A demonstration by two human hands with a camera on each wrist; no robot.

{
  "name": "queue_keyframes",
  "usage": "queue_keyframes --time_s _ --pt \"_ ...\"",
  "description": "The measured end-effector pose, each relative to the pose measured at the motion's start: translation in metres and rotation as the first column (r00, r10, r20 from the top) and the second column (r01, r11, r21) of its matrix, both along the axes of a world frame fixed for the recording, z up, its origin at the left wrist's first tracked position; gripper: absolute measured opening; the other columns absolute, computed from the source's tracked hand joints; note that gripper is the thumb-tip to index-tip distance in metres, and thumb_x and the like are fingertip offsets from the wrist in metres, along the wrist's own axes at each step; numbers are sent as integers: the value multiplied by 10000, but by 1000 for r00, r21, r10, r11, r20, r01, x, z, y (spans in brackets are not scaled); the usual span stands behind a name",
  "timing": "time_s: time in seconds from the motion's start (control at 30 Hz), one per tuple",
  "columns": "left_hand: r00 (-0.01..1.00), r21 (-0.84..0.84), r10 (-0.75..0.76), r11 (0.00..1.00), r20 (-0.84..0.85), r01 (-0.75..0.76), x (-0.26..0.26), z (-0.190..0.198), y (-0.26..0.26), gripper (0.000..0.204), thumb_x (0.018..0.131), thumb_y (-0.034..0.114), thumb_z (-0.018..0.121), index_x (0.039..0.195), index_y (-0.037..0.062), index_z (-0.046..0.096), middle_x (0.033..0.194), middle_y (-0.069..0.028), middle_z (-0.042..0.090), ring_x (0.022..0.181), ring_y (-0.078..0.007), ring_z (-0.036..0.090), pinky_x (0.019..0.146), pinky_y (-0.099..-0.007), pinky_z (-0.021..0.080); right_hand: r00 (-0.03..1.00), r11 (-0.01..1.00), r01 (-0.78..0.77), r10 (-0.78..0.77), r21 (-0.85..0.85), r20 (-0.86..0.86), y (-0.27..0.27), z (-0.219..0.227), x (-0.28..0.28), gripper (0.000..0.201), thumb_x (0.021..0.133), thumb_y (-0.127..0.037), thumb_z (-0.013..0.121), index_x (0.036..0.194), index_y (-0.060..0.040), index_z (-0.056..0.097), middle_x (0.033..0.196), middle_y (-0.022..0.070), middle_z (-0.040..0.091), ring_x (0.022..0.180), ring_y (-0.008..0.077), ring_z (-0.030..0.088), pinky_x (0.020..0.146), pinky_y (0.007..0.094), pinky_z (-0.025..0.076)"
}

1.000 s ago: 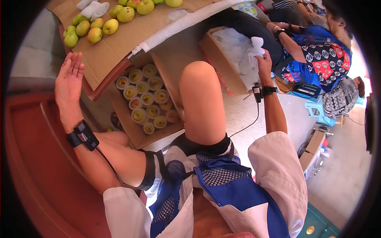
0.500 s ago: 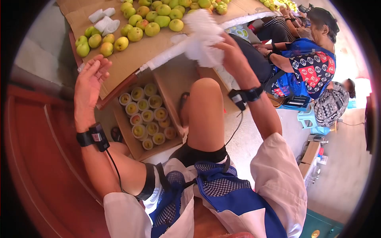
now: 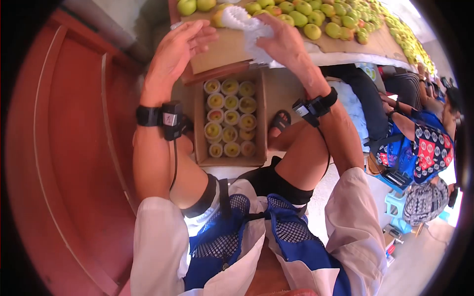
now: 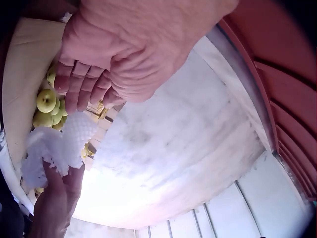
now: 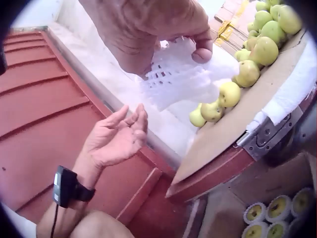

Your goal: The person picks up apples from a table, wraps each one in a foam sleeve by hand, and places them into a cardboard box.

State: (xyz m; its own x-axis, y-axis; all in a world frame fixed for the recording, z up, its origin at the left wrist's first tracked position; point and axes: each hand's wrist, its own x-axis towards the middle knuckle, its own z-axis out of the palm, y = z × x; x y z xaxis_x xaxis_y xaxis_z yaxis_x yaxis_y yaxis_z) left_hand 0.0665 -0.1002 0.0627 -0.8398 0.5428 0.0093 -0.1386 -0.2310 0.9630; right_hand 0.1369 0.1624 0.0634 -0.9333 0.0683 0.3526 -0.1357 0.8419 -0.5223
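Observation:
White foam net sleeves (image 3: 239, 18) are pinched between the thumb and fingers of my right hand (image 3: 285, 40), over the near end of the cardboard-covered table. In the right wrist view the foam netting (image 5: 181, 74) hangs below my right fingers. My left hand (image 3: 181, 47) is raised on the other side of the foam, palm turned toward it, fingers loosely bent and holding nothing. The left wrist view shows the left palm (image 4: 129, 59) above the foam, with a gap between them. Green-yellow apples (image 3: 296, 18) lie on the cardboard just behind both hands.
Below the table edge, between my knees, stands a cardboard box (image 3: 200, 140) of apples in foam sleeves. A red wooden panel (image 3: 74, 148) rises at the left. To the right a person in a blue vest (image 3: 419, 148) sits near a blue stool (image 3: 395, 202).
My right hand has carried the foam sleeves from the box at the right up to the table, near the left hand. The left hand has moved right and up. The head view has swung.

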Motion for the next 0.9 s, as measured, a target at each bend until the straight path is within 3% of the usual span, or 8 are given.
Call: queue_keyframes --time_s 0.03,0.27,0.3,0.47,0.63,0.7,0.83,0.9 --pt "1000 -3 14 1000 -15 -14 -1 -1 -2 386 1060 295 562 1316 6 579 1253 -103 661 1225 -231 629 919 -323 496 995 999 21 -25 44 94 -6 13 3 558 790 -164 711 1340 -176 619 1142 133 723 989 307 703 855 409 547" --pt "1000 -118 -1 993 -25 -2 -29 -17 17 523 999 405 662 1366 45 564 1316 -64 625 1176 -182 612 910 -317 488 980 939 -75 131 335 -147 -21 -19 -44 551 813 -146 679 1356 -212 615 1177 120 664 1110 334 637 890 456 544" --pt "1000 -156 12 988 -21 -15 -33 -21 22 540 986 414 682 1366 49 564 1320 -58 619 1168 -173 602 904 -316 490 989 948 -123 142 293 -44 -20 -26 -50 601 807 -103 668 1390 -218 576 1205 109 612 1183 334 581 928 475 526" --pt "998 -313 68 947 -2 -65 -45 -30 37 459 983 332 682 1309 31 565 1287 -54 618 1097 -168 608 860 -300 496 966 954 -249 256 164 -21 -10 -54 -68 756 795 -83 705 1489 -215 434 1331 145 563 1254 376 536 995 470 505" --pt "971 -371 230 897 -71 -240 -92 -70 38 293 921 167 580 1136 -15 660 936 -96 697 775 -172 664 617 -308 493 954 956 -294 294 10 -63 4 -60 -73 710 795 -156 739 1466 -211 511 1521 168 440 1388 404 432 1124 445 435" --pt "946 -325 292 889 -143 -323 -97 -75 36 236 883 131 584 1011 -40 685 723 -80 648 577 -170 592 479 -325 436 968 964 -248 250 93 -16 10 -59 -73 712 787 -55 713 1446 -251 525 1539 147 421 1388 381 447 1123 422 444" --pt "892 -334 417 827 -176 -453 -102 -72 36 163 874 95 590 938 -33 666 737 -65 637 575 -159 565 512 -315 434 965 964 -261 259 -52 -38 18 -52 -67 512 859 -95 688 1345 -250 648 1562 121 416 1395 327 464 1121 392 440" --pt "933 -266 340 895 -115 -359 -102 -72 30 274 949 182 626 1132 -22 635 995 -103 683 879 -199 644 746 -314 488 962 945 -273 274 -180 -22 16 -45 -64 530 872 -139 698 1387 -216 597 1579 131 399 1377 334 484 1109 400 444"
